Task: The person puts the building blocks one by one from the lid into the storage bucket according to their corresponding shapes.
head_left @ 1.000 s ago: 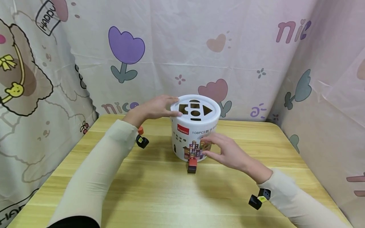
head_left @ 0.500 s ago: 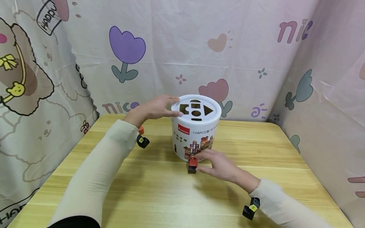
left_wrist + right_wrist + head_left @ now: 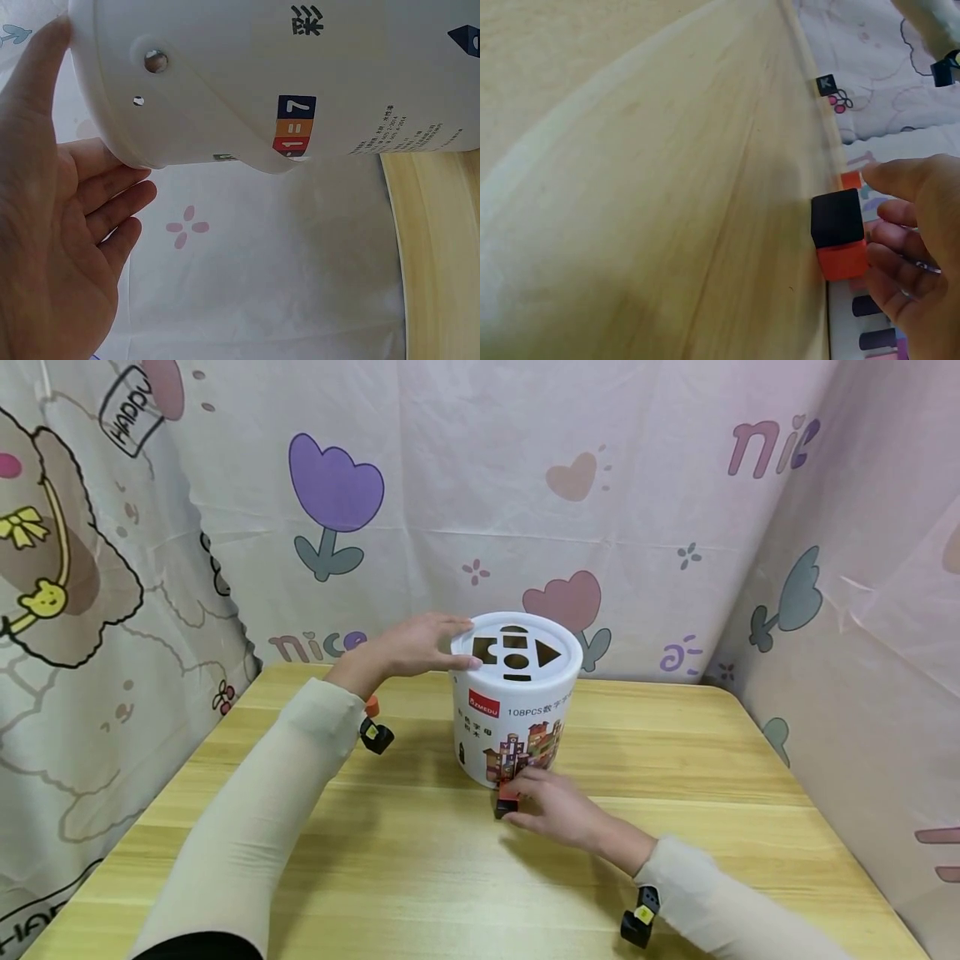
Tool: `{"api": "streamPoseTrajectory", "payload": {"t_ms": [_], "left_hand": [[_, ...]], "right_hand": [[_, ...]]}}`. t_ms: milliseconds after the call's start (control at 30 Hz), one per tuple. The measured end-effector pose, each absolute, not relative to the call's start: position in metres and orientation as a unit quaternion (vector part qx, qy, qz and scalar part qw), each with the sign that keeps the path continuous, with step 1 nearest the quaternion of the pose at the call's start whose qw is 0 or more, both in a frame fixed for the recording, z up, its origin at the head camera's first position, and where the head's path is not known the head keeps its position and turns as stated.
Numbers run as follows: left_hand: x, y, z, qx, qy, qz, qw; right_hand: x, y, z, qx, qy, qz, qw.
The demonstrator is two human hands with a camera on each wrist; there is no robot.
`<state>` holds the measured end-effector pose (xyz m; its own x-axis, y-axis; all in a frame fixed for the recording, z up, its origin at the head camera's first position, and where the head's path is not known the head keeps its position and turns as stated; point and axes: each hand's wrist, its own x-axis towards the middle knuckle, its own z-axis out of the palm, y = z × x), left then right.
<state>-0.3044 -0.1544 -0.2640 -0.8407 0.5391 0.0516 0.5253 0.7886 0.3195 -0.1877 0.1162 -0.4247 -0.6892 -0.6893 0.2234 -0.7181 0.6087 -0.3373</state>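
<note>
A white bucket [image 3: 480, 752] with a lid [image 3: 551, 672] of shaped holes stands upright on the table. My left hand [image 3: 412, 645] rests on the lid's left rim, thumb on top. In the left wrist view that hand's fingers [image 3: 124, 206] lie loosely extended by the rim. Low in front of the bucket, a red block [image 3: 842, 262] and a black block [image 3: 506, 809] sit touching on the table, the black one nearer me. Around them my right hand [image 3: 562, 810] has its thumb and fingers spread. The right wrist view shows a gap between thumb and blocks.
An orange block [image 3: 372, 705] is partly hidden behind my left wrist. In the right wrist view, a black block marked K [image 3: 826, 85] stands near the table edge. Patterned curtains [image 3: 465, 485] surround the wooden table [image 3: 420, 885] at the back and sides.
My right hand has moved down and left, from beside the bucket's printed side to the red and black blocks. My left hand stays on the lid rim; bucket and blocks keep their places.
</note>
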Motion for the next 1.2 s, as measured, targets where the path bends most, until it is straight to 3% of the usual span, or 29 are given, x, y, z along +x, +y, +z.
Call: {"api": "streamPoseTrajectory", "payload": {"t_ms": [367,833,1000,1200], "left_hand": [[-0.305,-0.154,-0.264,0.281,0.945,0.166,0.022],[-0.304,-0.155,-0.265,0.281,0.943,0.175,0.025],[-0.304,-0.155,-0.266,0.283,0.943,0.174,0.024],[-0.304,-0.155,-0.265,0.283,0.944,0.17,0.023]], "right_hand": [[-0.186,0.114,-0.432,0.396,-0.896,0.191,0.055],[-0.182,0.117,-0.434,0.437,-0.876,0.204,0.011],[-0.179,0.118,-0.42,0.443,-0.871,0.212,-0.016],[-0.181,0.122,-0.394,0.456,-0.86,0.23,-0.001]]}}
